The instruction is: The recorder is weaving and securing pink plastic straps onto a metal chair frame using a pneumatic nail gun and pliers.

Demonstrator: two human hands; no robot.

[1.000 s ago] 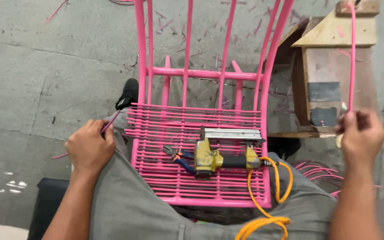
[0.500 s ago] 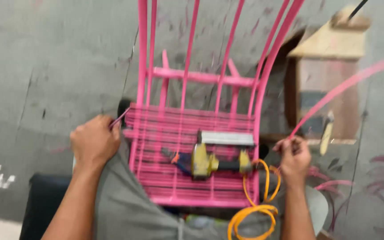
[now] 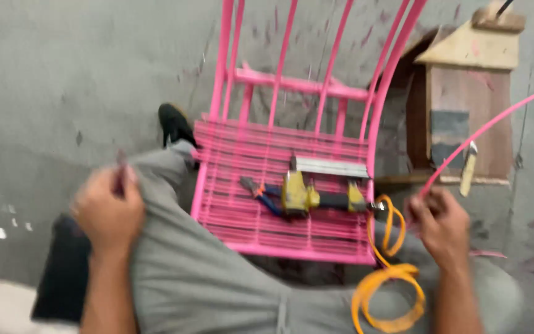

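Since the earlier frame the right hand (image 3: 441, 224) has dropped from upper right to lower right. At lower left, the left hand (image 3: 107, 210) is fisted on the knee, its contents blurred. The stapler (image 3: 307, 195) lies on the chair (image 3: 279, 185) at centre. The right hand pinches a pink cord (image 3: 489, 127) running up-right.

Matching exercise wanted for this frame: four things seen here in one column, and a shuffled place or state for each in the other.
Things:
1. yellow nail gun
2. orange hose
3. pink cord
4. black shoe

Places or states:
A. pinched in the right hand, running up to the right
B. coiled in loops at the chair's near right corner
C. on the grey floor left of the pink chair
D. lying on the woven seat

Pairs: 1-D, 2-B, 3-A, 4-C
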